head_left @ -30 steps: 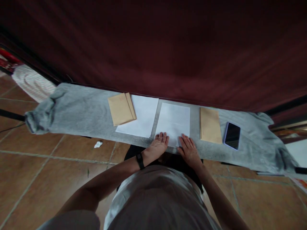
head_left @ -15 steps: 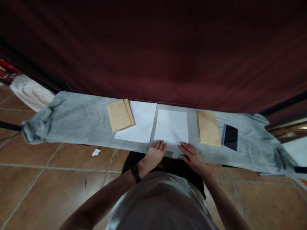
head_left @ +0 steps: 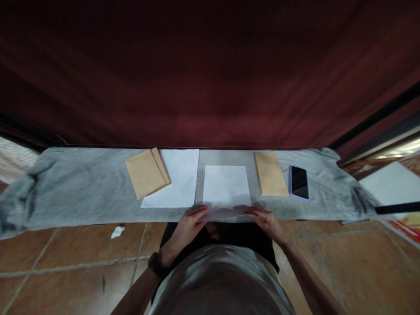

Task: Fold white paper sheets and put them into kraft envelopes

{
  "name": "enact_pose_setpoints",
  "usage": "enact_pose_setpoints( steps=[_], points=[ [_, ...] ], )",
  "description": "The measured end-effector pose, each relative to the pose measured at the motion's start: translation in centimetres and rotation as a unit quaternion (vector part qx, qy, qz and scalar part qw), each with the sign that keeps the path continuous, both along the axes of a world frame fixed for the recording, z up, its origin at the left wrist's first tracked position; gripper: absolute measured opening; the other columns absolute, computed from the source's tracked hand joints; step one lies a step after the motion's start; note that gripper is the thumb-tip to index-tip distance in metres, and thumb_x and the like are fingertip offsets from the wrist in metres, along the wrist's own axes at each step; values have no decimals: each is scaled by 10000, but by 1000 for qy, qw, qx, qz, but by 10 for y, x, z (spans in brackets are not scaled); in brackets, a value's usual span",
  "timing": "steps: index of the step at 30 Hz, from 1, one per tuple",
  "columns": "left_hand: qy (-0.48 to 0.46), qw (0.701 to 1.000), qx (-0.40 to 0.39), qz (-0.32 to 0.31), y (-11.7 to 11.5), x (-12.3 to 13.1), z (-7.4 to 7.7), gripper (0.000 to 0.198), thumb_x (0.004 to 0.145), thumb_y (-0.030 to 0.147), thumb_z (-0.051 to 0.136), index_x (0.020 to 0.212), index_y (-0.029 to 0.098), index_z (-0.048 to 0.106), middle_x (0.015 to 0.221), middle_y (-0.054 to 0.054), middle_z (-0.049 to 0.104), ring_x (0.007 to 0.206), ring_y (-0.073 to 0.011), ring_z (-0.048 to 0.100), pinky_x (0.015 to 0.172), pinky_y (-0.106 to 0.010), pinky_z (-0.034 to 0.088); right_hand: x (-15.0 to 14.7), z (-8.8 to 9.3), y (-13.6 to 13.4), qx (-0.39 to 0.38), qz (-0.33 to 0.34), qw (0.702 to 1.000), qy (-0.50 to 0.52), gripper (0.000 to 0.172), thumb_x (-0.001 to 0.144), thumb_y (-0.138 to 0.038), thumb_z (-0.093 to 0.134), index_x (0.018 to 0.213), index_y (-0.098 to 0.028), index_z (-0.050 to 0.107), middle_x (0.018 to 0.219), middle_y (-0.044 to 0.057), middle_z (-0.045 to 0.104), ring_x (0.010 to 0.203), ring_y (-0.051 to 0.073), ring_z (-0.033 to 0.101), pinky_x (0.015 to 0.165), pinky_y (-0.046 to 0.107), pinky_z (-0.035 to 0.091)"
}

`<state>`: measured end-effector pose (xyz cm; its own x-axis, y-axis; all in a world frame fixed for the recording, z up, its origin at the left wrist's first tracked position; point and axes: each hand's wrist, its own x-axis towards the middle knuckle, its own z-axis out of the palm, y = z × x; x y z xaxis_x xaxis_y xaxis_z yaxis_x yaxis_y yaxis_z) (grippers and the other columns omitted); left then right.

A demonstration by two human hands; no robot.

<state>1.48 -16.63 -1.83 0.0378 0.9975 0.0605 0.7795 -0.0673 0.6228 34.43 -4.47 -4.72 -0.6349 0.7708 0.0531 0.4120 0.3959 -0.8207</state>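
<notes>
A white sheet of paper (head_left: 226, 186) lies in front of me, its near edge raised and bent up off the cloth. My left hand (head_left: 190, 224) is closed on the sheet's near left corner. The near right corner is in my right hand (head_left: 265, 221), fingers closed on it. To the left lies more white paper (head_left: 182, 179), with brown envelopes (head_left: 146, 173) overlapping its left side. A stack of brown envelopes (head_left: 271, 175) rests right of the sheet.
A phone (head_left: 299, 182) with a dark screen lies right of the envelope stack. Grey cloth (head_left: 85, 188) covers the narrow table. A dark red curtain (head_left: 210, 96) hangs behind it. On the tiled floor is a crumpled white scrap (head_left: 117, 232).
Both hands, flat on the sheet's near corners before, now grip its near edge, which has come up. The hands are farther apart. The whole view has turned and shifted slightly.
</notes>
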Motion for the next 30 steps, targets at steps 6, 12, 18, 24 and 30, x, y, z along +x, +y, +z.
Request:
enact_pose_setpoints(
  steps=[6, 12, 18, 24, 30],
  points=[
    [-84, 994, 26, 57, 6, 3, -9, 183, 945, 232, 586, 1030, 237, 749, 1128, -57, 774, 1088, -206, 717, 1007, -383, 574, -2, 4, 4, -11, 6, 1000, 27, 298, 968, -344, 572, 1214, -283, 727, 1251, 40, 738, 1177, 235, 688, 1039, 431, 558],
    [-125, 988, 5, 94, 11, 6, -8, 158, 922, 318, 604, 953, 240, 737, 1091, -56, 781, 1042, -215, 722, 969, -377, 569, -7, 1, 8, 24, -27, 999, -16, 313, 997, -380, 499, 1116, -264, 765, 1166, 53, 769, 1119, 251, 713, 1009, 444, 571],
    [-138, 968, -52, 202, 29, 8, -2, 305, 912, 477, 558, 888, 211, 705, 830, -17, 752, 783, -197, 685, 760, -302, 540, -21, 3, 21, 32, -121, 991, -40, 345, 987, -470, 506, 1040, -238, 755, 999, 77, 791, 944, 271, 748, 845, 395, 605],
    [-49, 968, -26, 245, 45, 18, 7, 332, 953, 465, 531, 745, 220, 617, 649, 18, 627, 609, -150, 591, 608, -243, 394, -35, 3, 37, 35, -160, 981, -99, 339, 995, -472, 473, 1059, -235, 706, 869, 60, 774, 817, 245, 741, 677, 292, 536],
    [77, 959, -78, 261, 54, 26, 26, 254, 1011, 400, 493, 965, 218, 664, 768, -34, 707, 708, -195, 670, 612, -259, 363, -44, 2, 44, 56, -186, 970, -143, 306, 1006, -442, 459, 982, -248, 695, 805, 43, 753, 760, 220, 722, 633, 269, 483]
  ],
)
